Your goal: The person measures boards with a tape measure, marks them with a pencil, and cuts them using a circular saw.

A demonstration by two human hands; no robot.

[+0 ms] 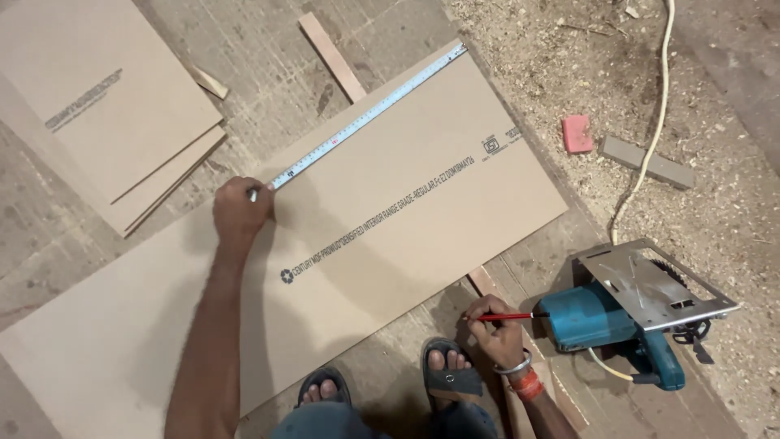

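My left hand (240, 213) pinches the tape measure (370, 114) flat along the board's (390, 219) far edge, tape running away up-right, while right-hand fingers (487, 313) grip a red pencil (508, 316) at the near edge.

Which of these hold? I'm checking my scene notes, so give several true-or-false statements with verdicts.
1. The left hand presses a steel measuring tape onto the large brown fibreboard sheet. True.
2. The right hand holds a hammer. False: a red pencil.
3. The blue circular saw lies on the sheet. False: on the floor beside it.
4. A pink block lies in sawdust. True.
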